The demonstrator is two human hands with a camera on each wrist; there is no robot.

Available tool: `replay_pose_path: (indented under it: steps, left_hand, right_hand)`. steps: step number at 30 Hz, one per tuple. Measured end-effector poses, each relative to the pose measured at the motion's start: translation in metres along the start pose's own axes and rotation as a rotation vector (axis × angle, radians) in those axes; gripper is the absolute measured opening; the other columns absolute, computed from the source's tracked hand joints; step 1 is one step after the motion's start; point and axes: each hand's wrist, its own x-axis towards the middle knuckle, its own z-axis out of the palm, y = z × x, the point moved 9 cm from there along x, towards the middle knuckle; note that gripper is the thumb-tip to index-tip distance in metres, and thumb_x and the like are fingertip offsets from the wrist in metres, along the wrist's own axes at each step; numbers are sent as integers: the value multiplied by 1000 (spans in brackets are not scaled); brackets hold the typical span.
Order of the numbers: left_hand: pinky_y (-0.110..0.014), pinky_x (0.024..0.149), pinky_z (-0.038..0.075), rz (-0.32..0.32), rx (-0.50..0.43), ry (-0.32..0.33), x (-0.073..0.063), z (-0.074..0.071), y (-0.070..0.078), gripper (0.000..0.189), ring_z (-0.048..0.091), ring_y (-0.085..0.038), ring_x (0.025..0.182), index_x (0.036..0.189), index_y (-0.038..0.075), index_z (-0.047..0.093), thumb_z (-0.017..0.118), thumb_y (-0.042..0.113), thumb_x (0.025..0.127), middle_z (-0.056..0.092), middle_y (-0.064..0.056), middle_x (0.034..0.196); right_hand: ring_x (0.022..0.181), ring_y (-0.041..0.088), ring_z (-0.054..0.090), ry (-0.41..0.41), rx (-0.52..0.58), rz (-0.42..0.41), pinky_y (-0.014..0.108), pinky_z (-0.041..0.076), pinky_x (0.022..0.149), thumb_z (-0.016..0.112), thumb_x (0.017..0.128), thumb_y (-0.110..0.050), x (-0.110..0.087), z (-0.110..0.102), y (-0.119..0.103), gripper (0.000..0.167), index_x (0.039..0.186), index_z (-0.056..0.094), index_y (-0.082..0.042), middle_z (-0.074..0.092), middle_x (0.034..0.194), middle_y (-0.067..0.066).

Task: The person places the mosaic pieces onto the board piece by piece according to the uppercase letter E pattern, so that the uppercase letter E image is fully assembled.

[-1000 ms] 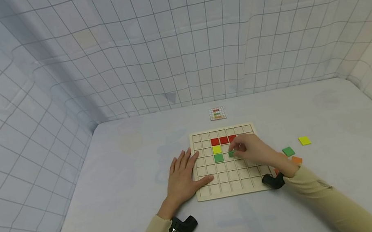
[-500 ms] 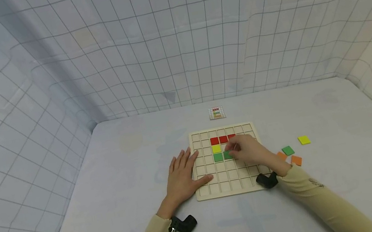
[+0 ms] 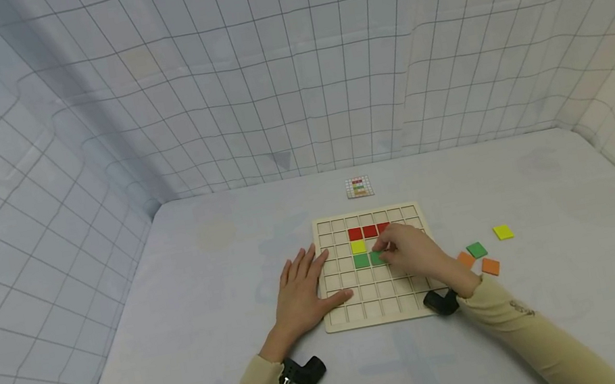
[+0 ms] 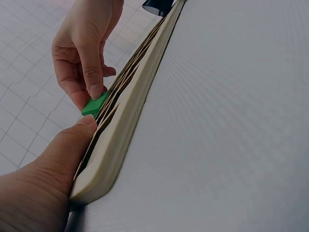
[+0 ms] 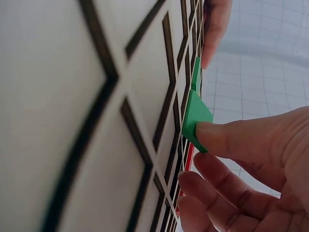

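- My right hand [image 3: 414, 248] pinches the held green tile [image 5: 195, 118] between thumb and fingers, tilted over the board [image 3: 379, 320], just right of the seated green tile [image 3: 361, 261]; probably this lets one edge meet the cell first.
- My left hand [image 3: 300, 300] lies with fingers spread at the board's left edge, thumb over the grid, I judge to stop sliding.
- The loose green tile [image 3: 477, 250] and yellow tile [image 3: 503, 232] lie right of the board, likely for easy reach.
- The right hand partly covers the third red tile [image 3: 384, 227]; its wrist overlaps one orange tile [image 3: 465, 259].
- I cannot tell whether the held green tile touches the board; the picture card [image 3: 359, 187] is too small to read.
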Motion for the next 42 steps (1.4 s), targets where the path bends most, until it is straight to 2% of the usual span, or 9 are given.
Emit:
replay_pose_path:
  steps: [10,15,20,24,26,30,36,42]
  left_hand:
    - [-47,112,7,27,-7,32,0,-2,2,88,17,-27,141,147,15,38,58,68,79,27,-9,153]
    - [-48,112,8,24,-6,30,0,-2,3,88,17,-27,141,147,15,38,60,67,79,27,-9,153]
    - [-46,113,6,8,-4,12,0,-1,3,89,15,-26,142,147,15,37,60,67,79,26,-9,153]
    - [-46,113,6,8,-4,7,0,0,2,89,15,-26,142,148,15,37,60,66,79,25,-9,154]
    - [-46,113,6,9,-3,8,0,-1,2,89,15,-26,142,148,15,36,60,67,79,25,-9,154]
    - [-46,113,5,6,0,7,0,0,1,89,14,-26,142,148,16,36,59,67,79,25,-8,154]
    - [-46,113,5,5,7,6,0,0,1,89,13,-25,142,148,16,35,58,68,80,24,-8,154]
    - [-47,113,5,9,-14,13,-1,-2,2,89,15,-27,142,147,15,37,60,66,79,25,-9,154]
  right_hand:
    - [71,13,50,13,-66,-29,26,43,58,70,83,-4,-5,-2,-4,12,94,76,-4,60,88,1]
    - [68,13,45,-27,-52,-66,26,40,56,67,84,-4,-11,0,-6,20,102,74,-1,61,90,2]
    - [78,13,47,-115,-54,-141,28,42,64,69,86,-8,-22,4,-4,30,115,68,1,57,96,1]
    - [89,16,54,-136,-19,-195,31,47,73,68,87,-8,-33,-3,0,26,113,69,-2,60,101,1]
    - [91,16,57,-118,-9,-169,33,49,75,68,88,-10,-39,-9,6,23,110,71,-4,62,101,-1]
    - [88,17,61,-51,-14,-55,35,50,73,68,88,-12,-50,-28,22,19,106,72,-6,66,98,-2]
    - [80,17,59,34,-91,77,31,48,61,67,89,-17,-68,-57,50,18,103,72,-7,66,94,1]
    - [69,15,56,61,-117,171,30,44,53,69,86,-17,-84,-76,78,23,103,69,-2,62,90,5]
